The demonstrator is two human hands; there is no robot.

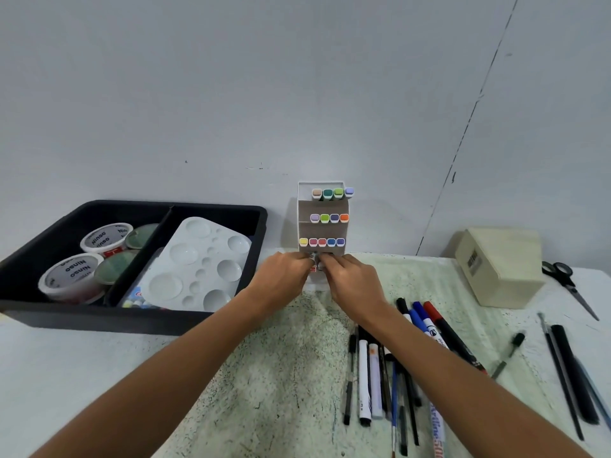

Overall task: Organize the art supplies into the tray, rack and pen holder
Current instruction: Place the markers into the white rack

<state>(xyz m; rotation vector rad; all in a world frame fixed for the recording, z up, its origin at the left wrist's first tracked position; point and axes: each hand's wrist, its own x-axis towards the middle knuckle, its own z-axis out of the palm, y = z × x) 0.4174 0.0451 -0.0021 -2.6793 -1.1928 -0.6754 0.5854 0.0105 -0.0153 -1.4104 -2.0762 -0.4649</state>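
Note:
A white tiered marker rack [321, 231] stands against the wall, with three rows of coloured marker caps showing. My left hand [281, 279] and my right hand [352, 280] meet at the rack's bottom row, fingers pinched on small markers [314, 259] there; the fingers hide most of them. At the left sits a black two-part tray [211, 314] with paint tubs [105, 239] in one part and a white palette [195, 262] in the other. Loose pens and markers [380, 375] lie on the cloth at the lower right. A cream pen holder box [499, 266] lies at the right.
Black scissors [567, 285] lie at the far right near the table edge. Brushes and dark pencils [568, 371] lie beside them. A speckled green cloth [291, 375] covers the table's middle. The wall stands right behind the rack.

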